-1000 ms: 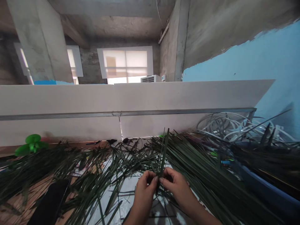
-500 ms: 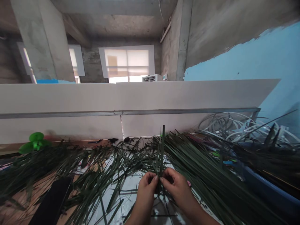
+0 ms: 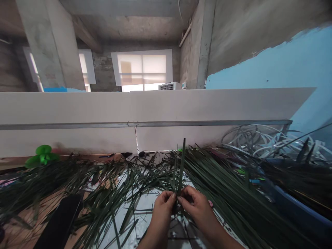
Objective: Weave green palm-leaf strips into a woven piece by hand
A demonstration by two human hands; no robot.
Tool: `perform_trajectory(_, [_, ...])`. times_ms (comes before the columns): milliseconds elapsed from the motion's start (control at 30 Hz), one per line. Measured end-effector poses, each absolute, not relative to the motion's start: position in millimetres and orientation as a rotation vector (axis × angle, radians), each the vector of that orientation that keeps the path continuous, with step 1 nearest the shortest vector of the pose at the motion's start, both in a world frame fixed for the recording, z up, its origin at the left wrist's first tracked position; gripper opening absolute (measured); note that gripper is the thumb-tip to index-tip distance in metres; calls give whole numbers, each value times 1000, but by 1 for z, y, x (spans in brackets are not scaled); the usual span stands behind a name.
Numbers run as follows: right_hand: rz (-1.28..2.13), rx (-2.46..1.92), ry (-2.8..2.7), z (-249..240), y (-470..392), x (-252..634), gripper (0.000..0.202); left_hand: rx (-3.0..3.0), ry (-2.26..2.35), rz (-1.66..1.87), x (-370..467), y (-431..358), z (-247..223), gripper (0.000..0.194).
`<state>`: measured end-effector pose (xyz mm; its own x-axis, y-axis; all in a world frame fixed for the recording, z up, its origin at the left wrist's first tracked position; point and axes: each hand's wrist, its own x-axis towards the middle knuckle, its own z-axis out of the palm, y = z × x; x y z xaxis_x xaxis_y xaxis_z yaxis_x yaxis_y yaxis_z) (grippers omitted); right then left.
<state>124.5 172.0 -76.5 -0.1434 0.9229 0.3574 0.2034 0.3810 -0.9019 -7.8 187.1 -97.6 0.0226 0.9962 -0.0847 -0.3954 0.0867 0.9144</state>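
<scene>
Long dark-green leaf strips (image 3: 182, 162) rise upright between my two hands. My left hand (image 3: 164, 204) pinches the strips near their lower part, thumb against forefinger. Close beside it, almost touching, my right hand (image 3: 195, 204) is closed in a pinch on the same strips. The thumbs meet at a small knot of crossing strips that the fingers partly hide. Thin ends hang below the hands over a white work surface (image 3: 147, 200).
Loose leaf pieces (image 3: 111, 197) lie scattered on the left, with a dark flat object (image 3: 61, 221) and a green propeller-like thing (image 3: 43, 156). A bundle of long leaves (image 3: 220, 186) spreads at right, near a blue tub (image 3: 293, 204) and coiled white strips (image 3: 249, 138).
The upright strip leans slightly more to the right. Both hands keep their pinch in nearly the same place. The whole view has shifted a little.
</scene>
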Motion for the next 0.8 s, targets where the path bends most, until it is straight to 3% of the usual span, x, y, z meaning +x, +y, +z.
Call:
perform_trajectory(300, [921, -1012, -1548, -76, 173, 126, 19, 873, 980, 1306, -6, 183, -92, 59])
perform_trajectory(533, [822, -1111, -1465, -76, 182, 136, 14, 1560, 1230, 1461, -13, 159, -77, 9])
perform_trajectory(700, [820, -1139, -1449, -73, 181, 137, 15, 2042, 1369, 1381, -16, 148, -71, 20])
perform_trajectory(800, [850, -1128, -1454, -68, 178, 134, 17, 2075, 1413, 1356, -16, 152, -73, 17])
